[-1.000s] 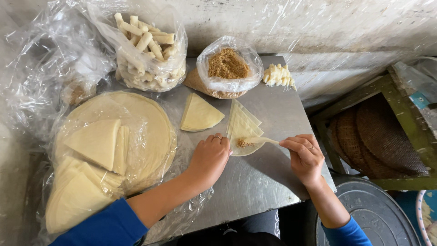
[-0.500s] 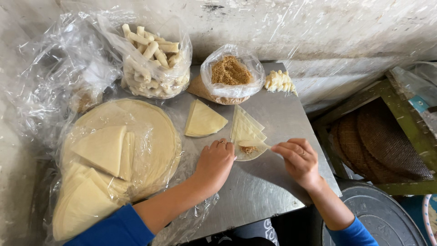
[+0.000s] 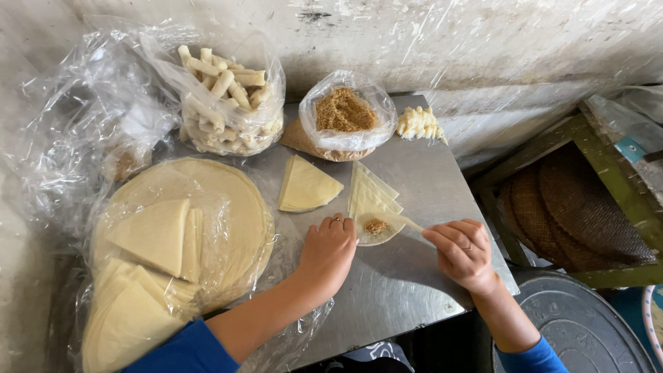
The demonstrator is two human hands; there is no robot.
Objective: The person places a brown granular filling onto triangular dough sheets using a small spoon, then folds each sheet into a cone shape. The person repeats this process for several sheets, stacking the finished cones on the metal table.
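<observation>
Head view: left hand [image 3: 326, 252] lies palm-down on the metal desk [image 3: 387, 297], fingers [image 3: 336, 222] loosely spread and gripping nothing, tips touching the edge of a triangular wrapper [image 3: 369, 200] that lies flat between both hands; right hand [image 3: 464, 252] has fingers closed on a small spoon [image 3: 400, 221], whose bowl rests on the wrapper with a dab of brown filling [image 3: 376, 226]. Behind sit a bag of brown filling [image 3: 343, 114], a bag of rolled sticks [image 3: 224, 97], a folded wrapper stack [image 3: 307, 186], and round sheets in plastic [image 3: 207, 207] at left.
</observation>
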